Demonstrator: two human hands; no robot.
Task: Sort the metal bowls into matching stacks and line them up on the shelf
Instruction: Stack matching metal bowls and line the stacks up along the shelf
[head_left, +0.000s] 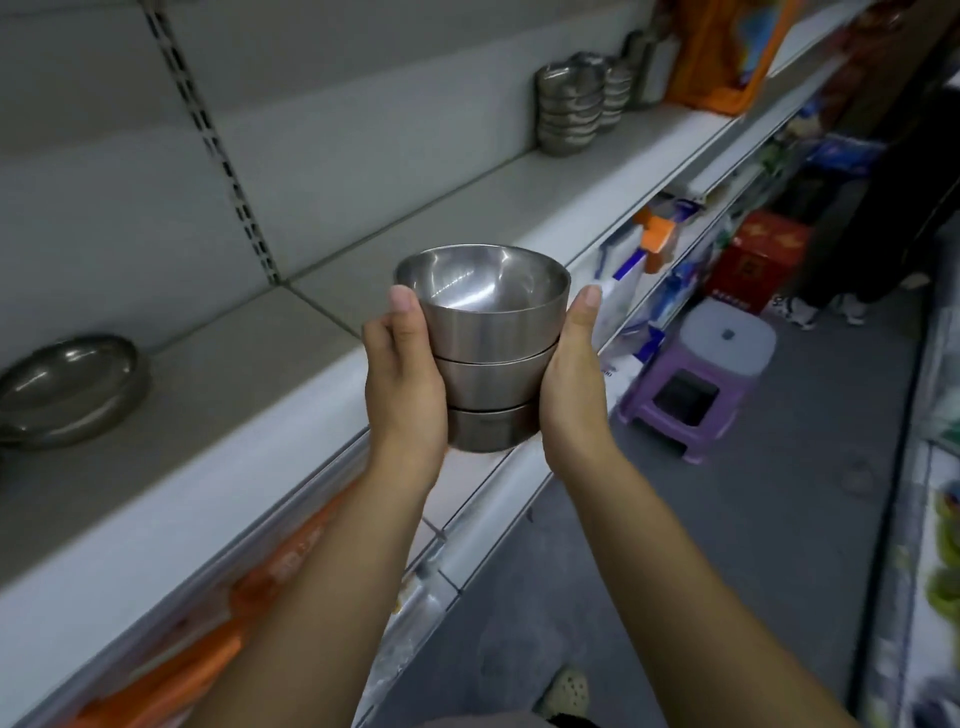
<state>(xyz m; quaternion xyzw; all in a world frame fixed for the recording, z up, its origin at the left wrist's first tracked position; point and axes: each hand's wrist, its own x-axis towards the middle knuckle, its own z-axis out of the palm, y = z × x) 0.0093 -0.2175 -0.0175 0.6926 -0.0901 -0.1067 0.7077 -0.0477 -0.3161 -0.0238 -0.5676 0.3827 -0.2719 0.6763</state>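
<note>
2 arms extended, left hand (406, 387), right hand (572, 382) clasping bowl stack (493, 332)

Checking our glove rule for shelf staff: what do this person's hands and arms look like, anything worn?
Nothing worn shows. The left hand and right hand have no gloves and no rings on the visible parts. The left forearm and right forearm are bare: no sleeves, watch or bracelet in frame. Thumbnails look short and unpainted.
</note>
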